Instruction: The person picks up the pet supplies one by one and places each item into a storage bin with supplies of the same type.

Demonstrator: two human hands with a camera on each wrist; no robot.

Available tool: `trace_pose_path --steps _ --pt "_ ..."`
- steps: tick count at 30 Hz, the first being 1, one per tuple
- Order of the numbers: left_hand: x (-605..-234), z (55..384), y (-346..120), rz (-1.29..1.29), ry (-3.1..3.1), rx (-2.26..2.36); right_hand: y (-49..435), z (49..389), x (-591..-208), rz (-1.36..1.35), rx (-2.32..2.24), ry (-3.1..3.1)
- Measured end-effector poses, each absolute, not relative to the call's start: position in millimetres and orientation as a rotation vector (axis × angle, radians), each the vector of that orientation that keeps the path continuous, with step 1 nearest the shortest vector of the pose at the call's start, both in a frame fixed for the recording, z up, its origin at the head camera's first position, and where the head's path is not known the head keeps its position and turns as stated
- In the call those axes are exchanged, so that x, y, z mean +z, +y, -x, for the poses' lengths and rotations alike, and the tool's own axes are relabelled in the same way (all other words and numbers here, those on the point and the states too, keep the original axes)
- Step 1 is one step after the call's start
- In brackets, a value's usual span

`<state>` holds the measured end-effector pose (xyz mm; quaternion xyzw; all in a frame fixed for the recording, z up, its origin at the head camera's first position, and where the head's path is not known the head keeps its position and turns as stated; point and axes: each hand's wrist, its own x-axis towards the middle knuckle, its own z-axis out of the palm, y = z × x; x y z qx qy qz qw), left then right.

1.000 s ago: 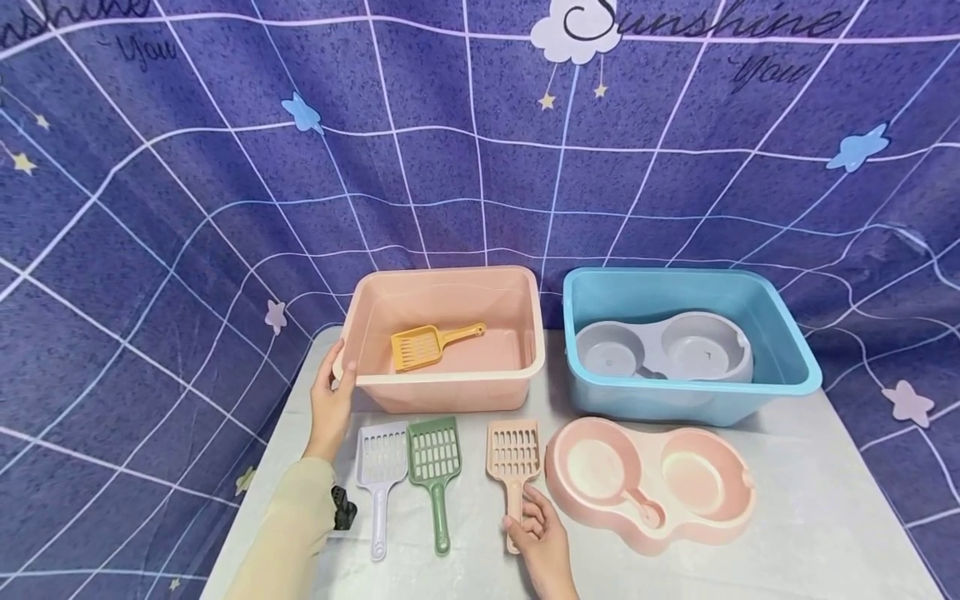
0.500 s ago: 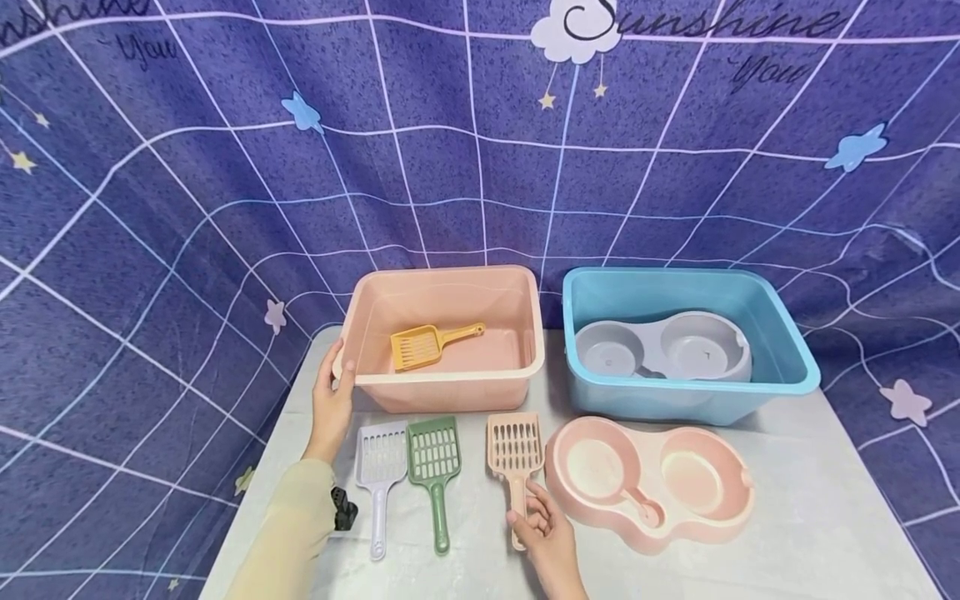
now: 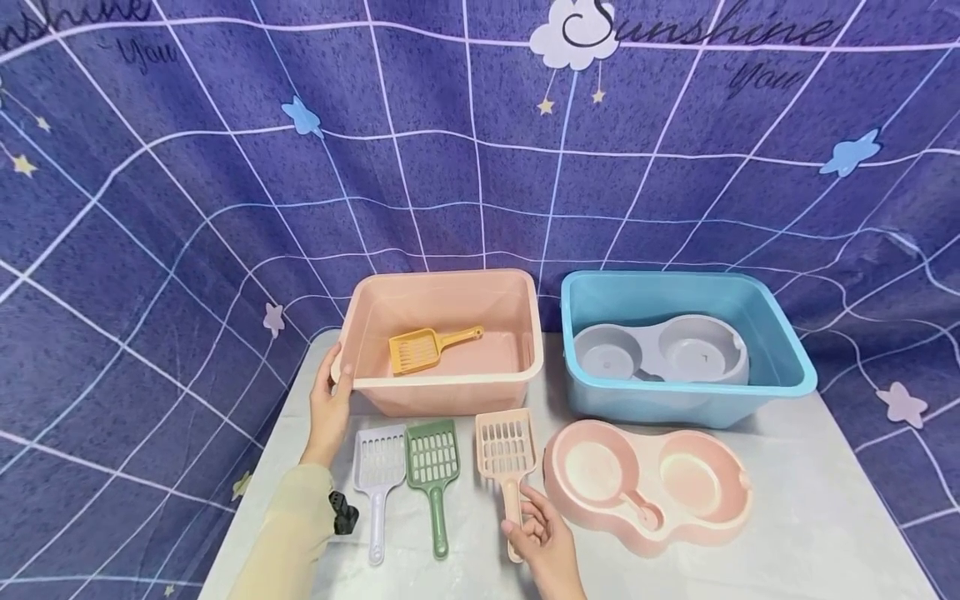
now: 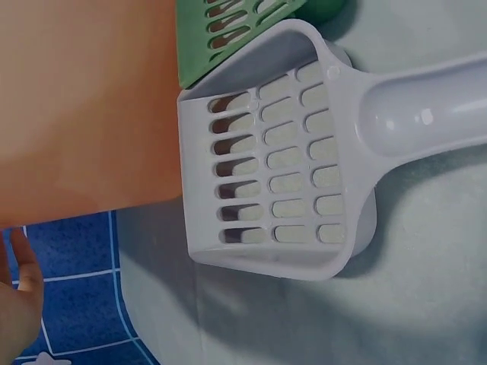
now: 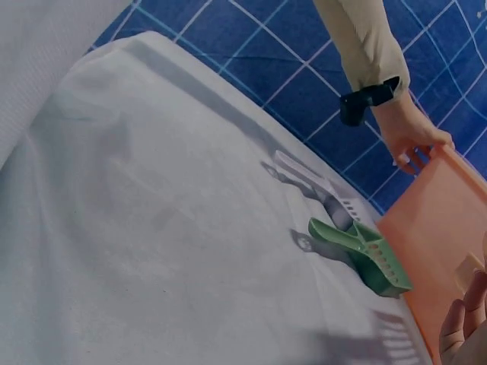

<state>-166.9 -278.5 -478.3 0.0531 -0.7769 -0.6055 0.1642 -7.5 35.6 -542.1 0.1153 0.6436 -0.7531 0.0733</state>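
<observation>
My left hand (image 3: 328, 412) grips the left rim of a pink litter box (image 3: 450, 398), thumb over the edge. In my right hand (image 3: 547, 537) is a peach litter scoop (image 3: 512, 500), held by its handle with the slotted head pointing away. Its slatted shadow (image 5: 396, 338) falls on the table in the right wrist view. Left of it lie a green litter scoop (image 3: 437, 492) and a pale lavender litter scoop (image 4: 358, 144), side by side before the box. A smaller yellow scoop (image 3: 438, 342) lies inside the box.
A blue litter box (image 3: 675, 407) stands at the back right with a grey double bowl (image 3: 649, 337) inside. In front of it sits a pink double pet bowl (image 3: 651, 458), close to my right hand. A patterned blue curtain (image 3: 480, 167) hangs behind the white table (image 3: 810, 517).
The peach scoop's head has swung slightly left and tilted in my right hand. My left hand stays on the box rim. The head view has shifted slightly.
</observation>
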Motion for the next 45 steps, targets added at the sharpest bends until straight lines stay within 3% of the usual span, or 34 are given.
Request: trace_pose_path --steps 23,30,45 --pt "-481.2 166.9 -270.5 -0.206 -2.19 -1.723 45.5 -1.3 -527.2 -0.251 -2.255 1.931" --pt "-511.9 182.6 -282.1 -0.237 -2.135 -1.717 47.9 -5.2 -516.7 -0.156 -2.332 2.035" --pt "-512.6 184.0 -280.9 -0.259 -2.124 -1.725 53.0 0.0 -502.0 -0.085 -2.453 2.021"
